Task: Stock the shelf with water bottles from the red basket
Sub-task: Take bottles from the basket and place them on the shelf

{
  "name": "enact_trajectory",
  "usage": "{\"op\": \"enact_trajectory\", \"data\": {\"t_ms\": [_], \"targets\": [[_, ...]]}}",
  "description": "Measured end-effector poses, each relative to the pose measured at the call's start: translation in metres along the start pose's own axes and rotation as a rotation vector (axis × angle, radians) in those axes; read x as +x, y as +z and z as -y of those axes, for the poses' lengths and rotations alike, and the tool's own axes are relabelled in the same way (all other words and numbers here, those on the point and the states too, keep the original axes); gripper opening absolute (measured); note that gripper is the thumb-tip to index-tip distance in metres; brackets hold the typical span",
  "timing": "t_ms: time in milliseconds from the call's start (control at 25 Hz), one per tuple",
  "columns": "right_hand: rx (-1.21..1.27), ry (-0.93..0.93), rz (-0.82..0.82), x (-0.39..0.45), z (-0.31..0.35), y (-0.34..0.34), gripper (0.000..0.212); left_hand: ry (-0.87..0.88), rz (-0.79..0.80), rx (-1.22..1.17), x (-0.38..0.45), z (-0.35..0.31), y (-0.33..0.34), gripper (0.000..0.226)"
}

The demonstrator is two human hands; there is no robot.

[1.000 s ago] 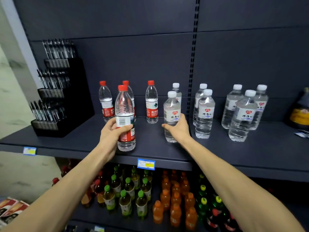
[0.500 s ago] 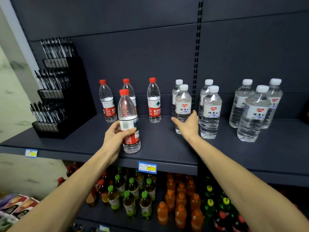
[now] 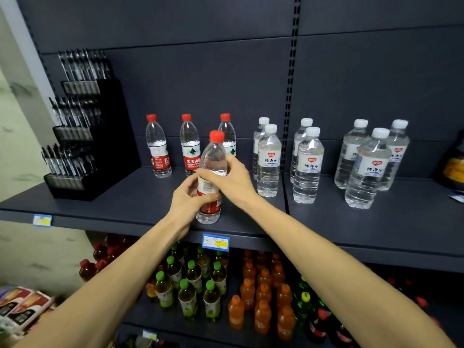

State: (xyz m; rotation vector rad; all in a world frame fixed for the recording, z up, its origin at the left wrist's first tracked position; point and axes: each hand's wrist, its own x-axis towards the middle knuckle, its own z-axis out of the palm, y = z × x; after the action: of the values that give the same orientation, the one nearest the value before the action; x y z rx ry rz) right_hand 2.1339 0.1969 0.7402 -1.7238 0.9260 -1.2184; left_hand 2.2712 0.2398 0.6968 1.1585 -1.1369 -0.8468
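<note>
A red-capped water bottle (image 3: 213,156) stands near the front edge of the dark shelf (image 3: 125,204). My left hand (image 3: 187,197) grips its lower body around the red label. My right hand (image 3: 232,180) wraps round its middle from the right. Three more red-capped bottles (image 3: 158,149) stand in a row behind it. To the right stand several white-capped water bottles (image 3: 268,162) in pairs. The red basket is out of view.
A black tiered pen display (image 3: 82,136) fills the shelf's left end. A dark yellow-labelled item (image 3: 455,164) sits at the far right. Below, green-capped, orange and dark drink bottles (image 3: 261,297) crowd the lower shelf. A blue price tag (image 3: 216,242) hangs on the shelf edge.
My right hand left the white-capped bottle and came left onto the red-capped bottle. That bottle, still in my left hand, shifted right, in front of the third red-capped bottle.
</note>
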Motion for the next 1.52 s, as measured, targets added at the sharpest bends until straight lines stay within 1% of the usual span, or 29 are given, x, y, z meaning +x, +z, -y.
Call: {"op": "enact_trajectory", "data": {"t_ms": [120,160,200,280,320,440,480,600,720,800,880,960,1040,1120,1200,1280,1320,1360,1400,1480,1520], "targets": [[0.017,-0.010,-0.075,-0.001,-0.005,-0.014,0.043,-0.019,0.013,0.019,-0.008,-0.004,-0.006,0.082],[0.034,-0.005,-0.081,-0.004,-0.007,-0.022,0.042,-0.040,0.022,0.036,-0.009,-0.004,-0.010,0.085],[0.044,0.000,-0.094,-0.008,-0.007,-0.032,0.041,-0.056,0.022,0.062,-0.010,-0.006,-0.014,0.083],[0.038,0.009,-0.131,-0.019,-0.008,-0.053,0.039,-0.061,-0.003,0.130,-0.011,-0.005,-0.013,0.066],[0.018,0.006,-0.150,-0.023,-0.007,-0.064,0.042,-0.053,-0.022,0.160,-0.010,-0.005,-0.008,0.056],[-0.033,0.010,-0.248,-0.042,-0.006,-0.107,0.070,-0.035,-0.042,0.196,-0.006,-0.007,0.026,0.038],[-0.036,0.013,-0.279,-0.049,-0.008,-0.124,0.073,-0.027,-0.036,0.191,-0.004,-0.007,0.039,0.035],[-0.105,0.019,-0.353,-0.068,-0.010,-0.171,0.065,-0.031,0.007,0.185,0.000,-0.008,0.078,0.031],[-0.162,0.013,-0.400,-0.076,-0.012,-0.189,0.059,-0.017,0.045,0.198,-0.001,-0.010,0.105,0.029],[-0.153,-0.005,-0.396,-0.073,-0.013,-0.183,0.057,0.010,0.065,0.210,-0.001,-0.012,0.112,0.029],[-0.112,-0.030,-0.344,-0.065,-0.014,-0.169,0.055,0.042,0.087,0.239,0.001,-0.014,0.109,0.029],[-0.075,-0.047,-0.286,-0.053,-0.015,-0.152,0.058,0.072,0.072,0.280,0.005,-0.013,0.095,0.028],[-0.030,-0.047,-0.223,-0.039,-0.015,-0.133,0.059,0.076,0.027,0.342,0.007,-0.011,0.070,0.026],[-0.008,-0.045,-0.146,-0.023,-0.015,-0.106,0.057,0.074,-0.055,0.414,0.007,-0.010,0.037,0.026],[0.024,-0.038,-0.090,-0.006,-0.015,-0.082,0.051,0.060,-0.122,0.504,0.006,-0.006,0.000,0.027],[0.046,-0.031,-0.071,0.012,-0.015,-0.062,0.044,0.035,-0.160,0.587,0.002,-0.003,-0.032,0.027],[0.046,-0.025,-0.071,0.018,-0.016,-0.055,0.044,0.021,-0.183,0.592,0.000,0.000,-0.045,0.026],[0.038,-0.023,-0.063,0.023,-0.017,-0.045,0.046,0.004,-0.218,0.580,-0.003,0.001,-0.057,0.025],[-0.016,-0.028,-0.072,0.024,-0.019,-0.036,0.054,-0.012,-0.255,0.570,-0.005,0.003,-0.067,0.025],[-0.236,-0.039,-0.146,0.023,-0.027,-0.019,0.079,-0.031,-0.302,0.570,-0.010,0.006,-0.082,0.023],[-0.344,-0.033,-0.190,0.025,-0.031,-0.013,0.087,-0.032,-0.307,0.575,-0.012,0.008,-0.088,0.023]]}}
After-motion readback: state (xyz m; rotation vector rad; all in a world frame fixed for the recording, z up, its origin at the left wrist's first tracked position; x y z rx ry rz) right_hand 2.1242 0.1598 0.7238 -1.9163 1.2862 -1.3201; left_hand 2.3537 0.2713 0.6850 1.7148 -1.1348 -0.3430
